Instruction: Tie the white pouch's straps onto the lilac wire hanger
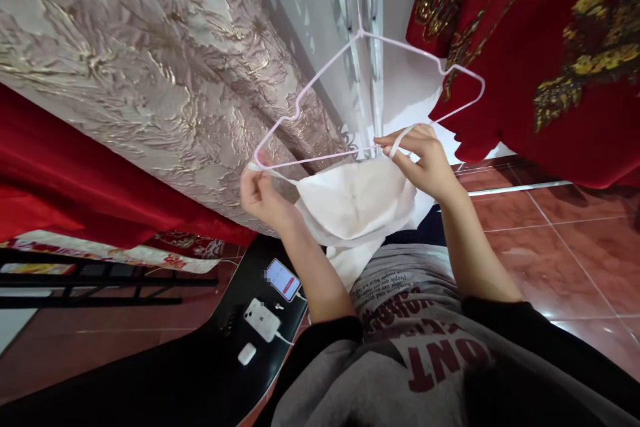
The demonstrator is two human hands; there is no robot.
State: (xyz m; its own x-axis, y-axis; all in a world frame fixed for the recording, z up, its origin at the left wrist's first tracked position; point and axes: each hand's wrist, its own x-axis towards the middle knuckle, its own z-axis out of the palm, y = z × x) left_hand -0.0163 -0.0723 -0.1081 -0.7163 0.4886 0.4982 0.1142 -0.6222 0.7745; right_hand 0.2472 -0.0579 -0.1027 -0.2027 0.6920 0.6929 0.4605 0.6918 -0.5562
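Note:
A pale pink hanger (pixel 327 65) hangs by its metal hook from a white rail upright. Below its bottom bar hangs a white garment (pixel 353 199) with thin straps, draped down toward my lap. My left hand (pixel 260 195) is closed at the hanger's left corner, pinching a white strap there. My right hand (pixel 420 155) has another white strap looped over its fingers, and its fingertips meet at the bottom bar near the middle. Folds hide the garment's lower part.
A cream-and-gold patterned cloth (pixel 175 67) fills the left side. Red embroidered garments (pixel 505 73) hang at right. On a black bench (pixel 165 360) lie a lit phone (pixel 283 279), a white phone (pixel 262 320) and a small white case (pixel 247 354). Red floor tiles (pixel 585 240) show at right.

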